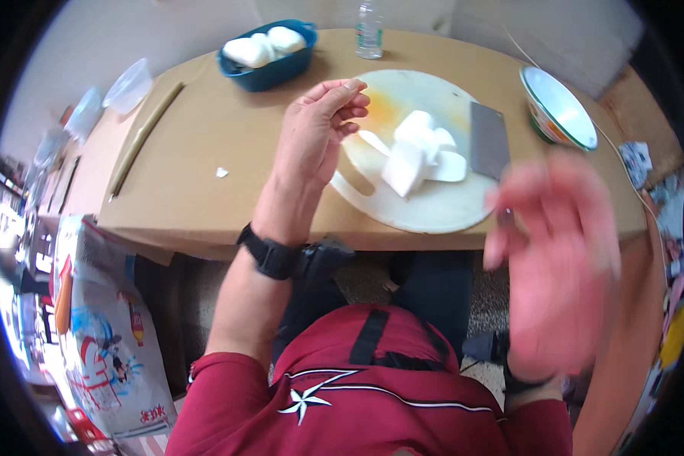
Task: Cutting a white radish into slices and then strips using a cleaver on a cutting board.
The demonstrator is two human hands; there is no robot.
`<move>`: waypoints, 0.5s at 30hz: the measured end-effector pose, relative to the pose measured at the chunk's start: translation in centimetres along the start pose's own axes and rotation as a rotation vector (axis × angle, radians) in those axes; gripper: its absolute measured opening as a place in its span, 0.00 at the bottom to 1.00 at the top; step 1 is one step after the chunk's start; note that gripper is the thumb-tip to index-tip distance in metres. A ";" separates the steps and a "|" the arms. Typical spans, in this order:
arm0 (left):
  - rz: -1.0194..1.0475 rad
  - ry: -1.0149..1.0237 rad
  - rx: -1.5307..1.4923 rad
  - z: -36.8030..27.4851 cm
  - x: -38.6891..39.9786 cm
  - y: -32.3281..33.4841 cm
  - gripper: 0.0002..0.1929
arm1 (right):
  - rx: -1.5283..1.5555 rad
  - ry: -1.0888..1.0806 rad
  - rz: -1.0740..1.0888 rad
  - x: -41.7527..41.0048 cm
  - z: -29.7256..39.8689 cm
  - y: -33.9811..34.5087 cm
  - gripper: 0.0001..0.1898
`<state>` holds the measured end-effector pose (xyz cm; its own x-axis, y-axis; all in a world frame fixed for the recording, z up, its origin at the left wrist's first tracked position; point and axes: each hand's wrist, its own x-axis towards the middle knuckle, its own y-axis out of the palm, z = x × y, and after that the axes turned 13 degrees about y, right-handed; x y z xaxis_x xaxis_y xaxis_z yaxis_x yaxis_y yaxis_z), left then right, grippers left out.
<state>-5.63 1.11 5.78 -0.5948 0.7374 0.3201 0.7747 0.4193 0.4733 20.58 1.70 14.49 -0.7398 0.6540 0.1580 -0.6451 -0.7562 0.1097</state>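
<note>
My left hand (326,122) is raised over the left edge of a round white cutting board (433,214). Its fingers are curled, thumb against the forefinger, and nothing shows in them. White vegetable pieces (407,162), cut into chunks and slabs, lie heaped on the board, which bears an orange stain. At the board's right side rests a cleaver blade (489,139). Blurred by motion, my right hand (564,262) hovers over the table's front edge, palm towards me and fingers apart. A small dark thing, perhaps the cleaver's handle end, shows between thumb and fingers; the hand does not appear to grip it.
A blue plastic basket (273,74) with white peeled pieces stands at the back, near a clear plastic bottle (369,37). An enamel bowl (561,108) tilts at the right. A rod (146,139) and a white scrap (222,172) lie left. A printed bag (114,342) stands beside the table.
</note>
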 end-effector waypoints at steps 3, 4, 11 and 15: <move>-0.205 -0.130 -0.188 1.0 0.5 -1.3 0.10 | -0.160 0.562 0.887 -1.4 1.4 -5.5 0.24; -0.219 -0.147 -0.226 1.2 0.5 -1.5 0.11 | -0.162 0.559 0.898 -1.6 1.1 -5.7 0.24; -0.252 -0.217 -0.204 2.4 0.3 -2.9 0.09 | -0.465 0.108 0.318 -3.6 -0.4 -2.1 0.18; -0.146 -0.231 -0.077 3.1 -1.0 -0.3 0.11 | -0.668 -0.207 -0.045 -1.7 -0.1 -1.2 0.18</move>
<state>-4.62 1.85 2.76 -0.6276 0.7768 0.0527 0.6604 0.4953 0.5644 22.56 1.47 13.98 -0.7010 0.6167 0.3581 -0.7024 -0.5105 -0.4960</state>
